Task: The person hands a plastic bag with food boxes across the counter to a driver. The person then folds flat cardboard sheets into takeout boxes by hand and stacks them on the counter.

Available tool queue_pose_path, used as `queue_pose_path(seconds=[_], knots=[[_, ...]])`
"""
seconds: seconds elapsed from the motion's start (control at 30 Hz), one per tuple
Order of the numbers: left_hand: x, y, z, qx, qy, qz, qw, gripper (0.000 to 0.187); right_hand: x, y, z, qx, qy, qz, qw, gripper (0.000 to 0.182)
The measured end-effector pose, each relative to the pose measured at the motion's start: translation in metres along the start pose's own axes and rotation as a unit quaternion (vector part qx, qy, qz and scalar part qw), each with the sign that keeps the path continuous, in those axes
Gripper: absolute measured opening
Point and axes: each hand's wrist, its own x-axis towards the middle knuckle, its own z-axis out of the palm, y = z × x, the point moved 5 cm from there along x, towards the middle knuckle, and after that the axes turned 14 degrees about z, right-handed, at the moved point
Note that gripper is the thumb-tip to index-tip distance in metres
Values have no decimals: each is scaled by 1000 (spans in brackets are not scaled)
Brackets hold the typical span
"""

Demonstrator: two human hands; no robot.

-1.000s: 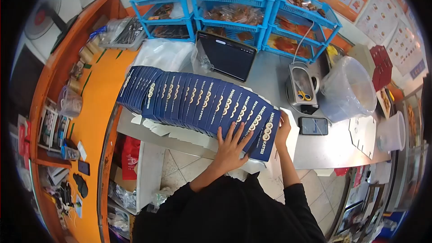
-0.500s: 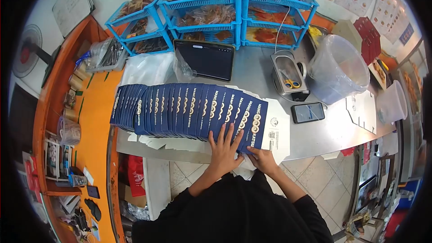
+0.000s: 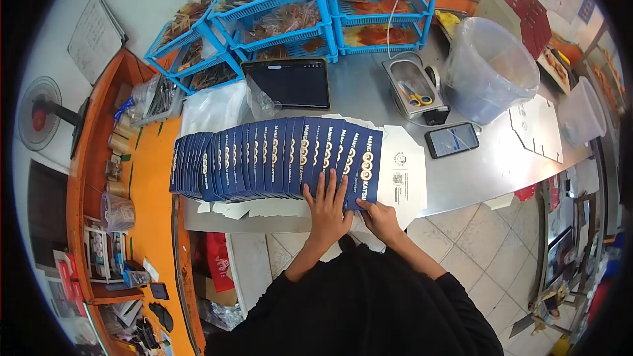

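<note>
A long row of flat, dark blue printed cartons lies fanned out, overlapping, along the near side of the metal table. Cream-coloured blank faces show at its right end, where a white carton panel with small print sticks out. My left hand lies palm down over the near part of the right-hand cartons, fingers spread. Beside it, my right hand grips the near corner of the rightmost blue carton, thumb on top and other fingers mostly curled out of sight.
Behind the cartons stand a tablet, a metal container with scissors and a lined bucket. A phone and a white cut-out sheet lie rightward. Blue tiered racks hold bagged goods. An orange counter adjoins at left.
The head view has shifted and turned a little, so the table and racks sit differently in it. Both hands keep about the same places on the cartons.
</note>
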Motion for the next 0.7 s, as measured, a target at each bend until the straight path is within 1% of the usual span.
queue_pose_path(seconds=[0.07, 0.13, 0.17, 0.23, 0.27, 0.3, 0.33, 0.37, 0.4, 0.43, 0.47, 0.5, 0.53, 0.57, 0.63, 0.67, 0.7], knots=[[-1, 2, 0, -2, -1, -2, 1000, 68, 2, -5, 0, -2, 3, 7, 1000, 31], [-1, 2, 0, -3, 2, -2, 1000, 67, 7, -17, -2, -11, 1, -10, 1000, 39], [-1, 1, 0, -5, 8, -6, 1000, 66, 8, -17, -3, -9, 4, -7, 1000, 39], [-1, 0, 0, -7, 7, -6, 1000, 65, 8, -15, 0, -13, -24, 16, 999, 47], [-1, 0, 0, -9, 8, -11, 1000, 64, 7, -9, 2, -31, -41, -4, 999, 55], [-1, 0, 2, -9, 3, -9, 1000, 64, 3, 2, 9, -29, -40, 1, 999, 55], [-2, -1, 3, -4, 12, -8, 1000, 64, 1, 14, 9, 114, 16, 40, 993, 59], [-2, -2, 3, 2, 21, -6, 1000, 63, -3, 28, 9, 254, 73, 76, 961, 63], [-2, -2, 4, 2, 17, -3, 1000, 63, -4, 32, 8, 273, 74, 88, 955, 68], [-1, -2, 4, 13, 23, 3, 1000, 64, -4, 36, 5, 274, 76, 91, 954, 68], [-2, -1, 4, 24, 29, 9, 999, 64, -4, 38, 9, 213, -15, 91, 973, 65], [-2, -1, 4, 23, 25, 11, 999, 64, -3, 36, 14, 149, -107, 90, 979, 63], [-1, -1, 4, 33, 18, 9, 999, 66, 2, 32, 11, 108, -151, 130, 974, 45], [-1, 0, 4, 44, 12, 7, 999, 68, 7, 37, 12, 109, -150, 132, 974, 45], [-1, 1, 4, 49, 3, 5, 999, 70, 12, 36, 18, 55, -177, 27, 982, 26], [-1, 1, 5, 55, -4, 2, 998, 72, 11, 35, 18, 44, -158, 10, 986, 21], [-1, 2, 5, 56, -4, 2, 998, 72, 11, 32, 15, 45, -157, 10, 987, 21]])
